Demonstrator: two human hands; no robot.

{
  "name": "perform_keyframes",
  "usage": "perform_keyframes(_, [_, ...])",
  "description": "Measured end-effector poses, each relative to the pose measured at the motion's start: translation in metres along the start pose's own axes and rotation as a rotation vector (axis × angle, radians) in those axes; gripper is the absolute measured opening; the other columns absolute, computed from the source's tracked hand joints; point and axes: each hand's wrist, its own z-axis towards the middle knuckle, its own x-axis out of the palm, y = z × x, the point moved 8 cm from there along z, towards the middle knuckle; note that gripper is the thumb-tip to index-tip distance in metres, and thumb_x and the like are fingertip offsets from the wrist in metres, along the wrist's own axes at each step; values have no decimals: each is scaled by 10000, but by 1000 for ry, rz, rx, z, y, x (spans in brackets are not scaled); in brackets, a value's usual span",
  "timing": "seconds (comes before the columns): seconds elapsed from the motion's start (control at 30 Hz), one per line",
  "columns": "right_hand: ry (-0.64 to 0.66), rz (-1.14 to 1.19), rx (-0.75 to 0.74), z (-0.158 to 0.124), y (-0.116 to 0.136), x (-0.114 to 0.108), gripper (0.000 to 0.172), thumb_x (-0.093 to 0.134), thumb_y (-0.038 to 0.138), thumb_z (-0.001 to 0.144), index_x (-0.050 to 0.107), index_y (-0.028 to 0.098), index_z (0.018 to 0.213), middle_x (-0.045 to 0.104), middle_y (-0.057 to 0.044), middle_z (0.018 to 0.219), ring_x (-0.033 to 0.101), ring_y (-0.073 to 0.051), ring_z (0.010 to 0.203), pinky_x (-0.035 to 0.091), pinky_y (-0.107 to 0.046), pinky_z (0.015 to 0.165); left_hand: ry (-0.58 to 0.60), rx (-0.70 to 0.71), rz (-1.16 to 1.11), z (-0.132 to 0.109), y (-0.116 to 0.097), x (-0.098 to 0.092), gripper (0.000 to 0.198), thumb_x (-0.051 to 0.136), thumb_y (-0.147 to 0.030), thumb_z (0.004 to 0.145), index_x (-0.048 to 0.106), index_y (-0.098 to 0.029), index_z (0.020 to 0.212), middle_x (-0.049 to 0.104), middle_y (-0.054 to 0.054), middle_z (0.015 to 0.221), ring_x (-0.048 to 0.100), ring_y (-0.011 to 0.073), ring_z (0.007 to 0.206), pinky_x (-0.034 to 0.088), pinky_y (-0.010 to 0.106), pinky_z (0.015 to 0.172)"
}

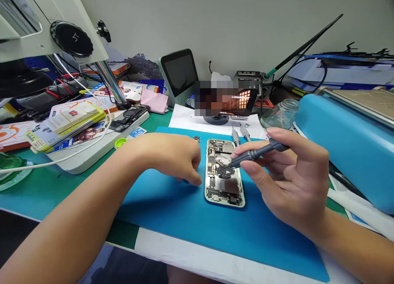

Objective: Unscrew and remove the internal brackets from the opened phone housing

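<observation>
Pinching a screwdriver [255,154], right hand [292,185] over board-filled phone shell [226,191]; left hand [172,156] fingers [193,178] curled together

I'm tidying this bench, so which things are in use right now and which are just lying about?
In use: opened phone, screwdriver in the right hand, left hand beside it, blue mat underneath.
Lying about: glass jar, microscope, small screen, boxes, pink cloth.

Bare left hand [174,156] and right hand [289,181], bare forearms [76,218], short plain nails, dark fabric [129,269] at lap.
</observation>
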Motion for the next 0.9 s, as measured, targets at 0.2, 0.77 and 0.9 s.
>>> perform_keyframes(0.2, [12,6,53,5,7,6,673,732,63,923,548,422,1461,663,-40,1313,793,-199,955,721,-336,768,71,6,4,0,1,5,247,686,-388,836,679,-237,641,744,-7,682,620,175,588,350,282,507])
perform_keyframes(0.77, [125,58,-19,-2,2,34,707,720,46,915,527,357,1520,739,-29,1099,782,-203,882,705,-366,813,102,21,-66,5,-5,13,254,717,-326,820,637,-229,599,726,-6,611,633,180,534,384,277,500])
perform_keyframes(0.9, [137,46,-22,-3,2,35,733,722,30,906,523,357,1530,727,-22,1132,785,-194,920,698,-336,835,106,35,-81,6,-5,14,266,722,-328,821,635,-227,590,725,-6,606,640,178,539,390,271,500])
